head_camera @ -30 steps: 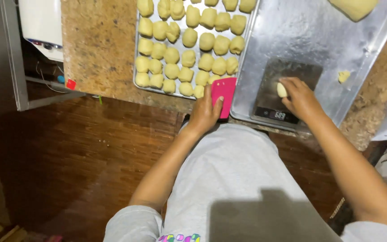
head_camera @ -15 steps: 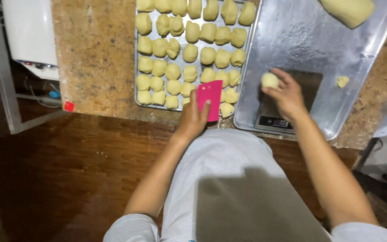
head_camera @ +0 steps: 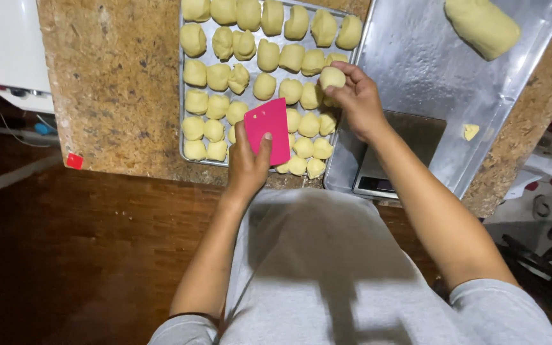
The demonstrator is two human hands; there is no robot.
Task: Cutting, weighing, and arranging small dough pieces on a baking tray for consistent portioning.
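Observation:
My left hand (head_camera: 248, 166) grips a pink plastic dough scraper (head_camera: 268, 128) over the near edge of a metal tray (head_camera: 182, 96) filled with several pale yellow dough pieces. My right hand (head_camera: 356, 99) holds one small dough ball (head_camera: 332, 77) above the tray's right side, next to the other pieces. A small digital scale (head_camera: 410, 150) sits just right of that hand, inside a larger metal tray (head_camera: 429, 64). A big lump of dough (head_camera: 482, 27) lies at the far corner of that larger tray.
Both trays rest on a speckled stone counter (head_camera: 116, 83). A small dough scrap (head_camera: 471, 131) lies by the scale. A white appliance (head_camera: 7, 45) stands at the left, with a dark wooden floor (head_camera: 84, 255) below. Clutter fills the right edge.
My right hand lifted a dough ball off the scale and carried it left to the tray of pieces. My left hand kept the pink scraper, shifting slightly with the view.

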